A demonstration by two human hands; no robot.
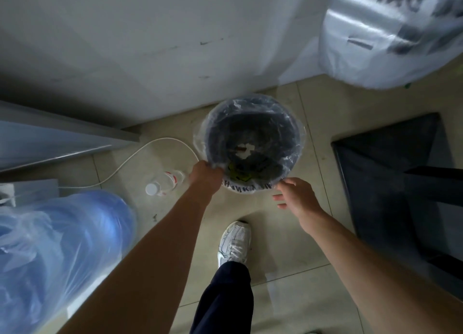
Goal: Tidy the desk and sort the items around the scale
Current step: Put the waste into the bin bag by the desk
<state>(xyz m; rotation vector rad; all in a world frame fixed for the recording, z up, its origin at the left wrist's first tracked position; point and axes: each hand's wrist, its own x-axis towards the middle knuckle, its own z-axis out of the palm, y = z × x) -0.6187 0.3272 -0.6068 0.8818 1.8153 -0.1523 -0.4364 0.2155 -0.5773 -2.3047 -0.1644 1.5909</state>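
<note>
The round dark plastic bin [280, 133] stands on the pale tiled floor [288, 258], close to the white wall [150, 45]. A thin, crinkly see-through plastic bag [200, 143] lines it and folds over the rim. The near fold has dark letters on it, but they are too bent to read. Deep inside lie a white paper scrap [246, 150] and a yellow-green bit [236, 173]; it is too dark to tell what they are. The left hand [205, 175] is at the near left of the rim with its arm stretched out straight, and its grip is clamped on the bag's edge, fingers curled under and hidden. The right hand [298, 195] is at the near right of the rim, palm turned in, grip apart and loose. Its top finger reaches the bag's edge, but I cannot tell if it touches. Just left of the bin a clear plastic bottle with a white cap [165, 182] lies on its side, next to a thin white cable [140, 153]. Below is a white lace-up shoe [234, 243]. A big blue water jug wrapped in clear film [62, 246] sits far left, blurry and cut off. A square black bin [390, 183] is on the right, and a shiny white plastic sack [390, 32] with blurred letters is top right.
</note>
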